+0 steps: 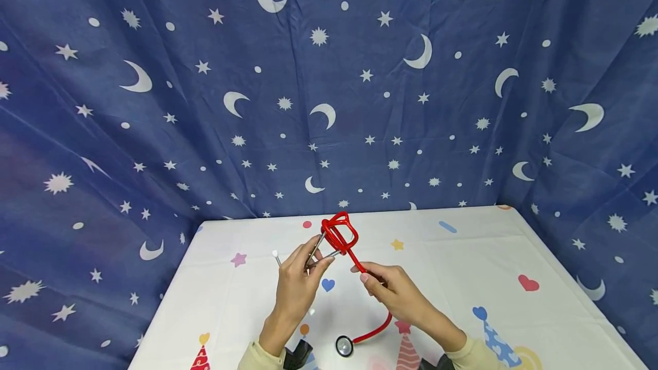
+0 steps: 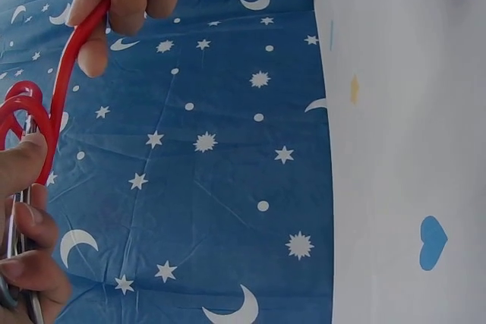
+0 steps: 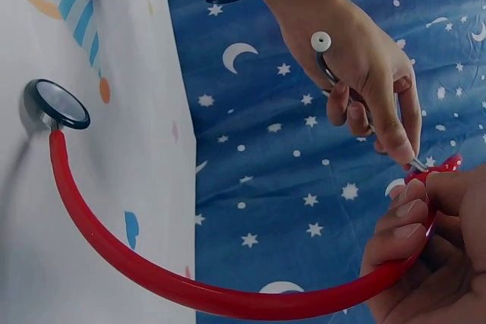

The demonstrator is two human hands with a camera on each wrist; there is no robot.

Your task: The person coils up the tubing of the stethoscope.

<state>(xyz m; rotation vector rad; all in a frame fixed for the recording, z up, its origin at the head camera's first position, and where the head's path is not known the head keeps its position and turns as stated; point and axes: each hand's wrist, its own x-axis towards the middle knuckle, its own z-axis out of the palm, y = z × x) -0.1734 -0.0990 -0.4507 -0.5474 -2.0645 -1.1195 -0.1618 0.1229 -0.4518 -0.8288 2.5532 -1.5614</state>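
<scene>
Stethoscope (image 1: 356, 260), one: left grip (image 1: 297, 280) holds its two metal tubes (image 1: 316, 249), right grip (image 1: 401, 291) its red tubing (image 3: 228, 301).

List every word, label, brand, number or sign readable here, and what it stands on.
None: no lettering or number is readable in any view.
Red stethoscope and its chest piece: no readable marking.
Blue curtain: moon-and-star print, no text.
White tablecloth: printed pictures, no text.
</scene>
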